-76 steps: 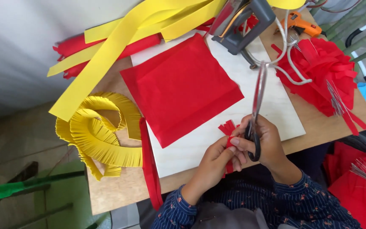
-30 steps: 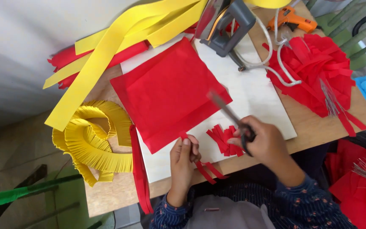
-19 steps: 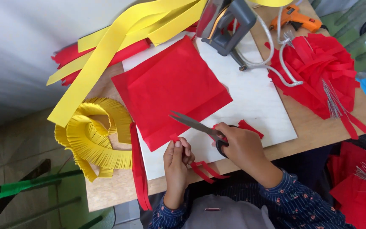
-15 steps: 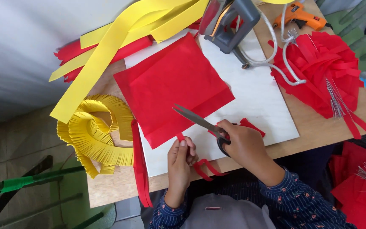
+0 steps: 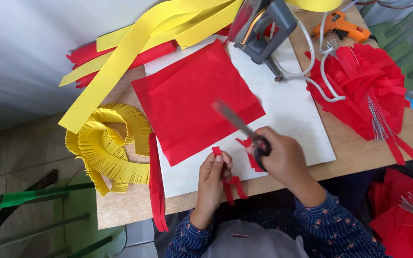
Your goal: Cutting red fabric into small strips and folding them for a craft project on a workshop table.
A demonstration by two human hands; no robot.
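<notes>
Since a moment ago the right hand [image 5: 283, 155] has swung the scissors [image 5: 240, 125], seemingly blurred mid-motion, over the red sheet [image 5: 192, 95] while the left hand [image 5: 213, 174] pinches a red strip [image 5: 228, 184] at the desk [image 5: 120, 210] edge, ready for cutting

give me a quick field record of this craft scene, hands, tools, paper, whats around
left hand: left hand pinches a thin red paper strip
right hand: right hand grips scissors, blades blurred, pointing up-left
work surface: white board on a wooden table
centre: red paper sheet lying flat
left side: fringed yellow paper, curled
top: long yellow strips, grey tool, orange glue gun
right: red fringed pile
</notes>
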